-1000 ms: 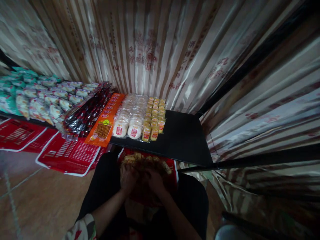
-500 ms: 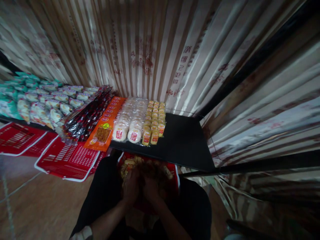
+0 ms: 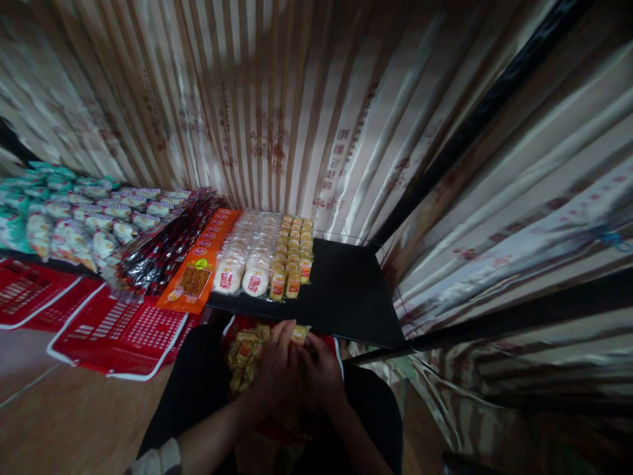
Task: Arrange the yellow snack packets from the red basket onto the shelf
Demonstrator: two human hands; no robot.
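Note:
Between the fingertips of my left hand (image 3: 277, 361) and my right hand (image 3: 321, 371) is a small yellow wrapped snack packet (image 3: 299, 335). Both hands are closed around its sides, over a red basket (image 3: 339, 353) between my knees. Loose yellow packets (image 3: 246, 349) fill the basket's left part; my hands and forearms cover much of the rest. Just beyond, on a black shelf (image 3: 351, 284), stand neat rows of similar yellow packets (image 3: 291, 254). Round white wrapped cakes (image 3: 242, 257) line up to their left.
An orange snack bag (image 3: 195, 270), a pile of dark red packets (image 3: 163, 254) and white and green bags (image 3: 74, 211) extend leftward along the shelf. Red baskets (image 3: 123, 330) sit below. A striped curtain (image 3: 287, 119) hangs behind; black frame bars (image 3: 475, 125) rise at right.
My hands have come up from among the loose packets toward the basket's far edge, now with one yellow packet between them. The view has shifted slightly, so the shelf appears lower and further left.

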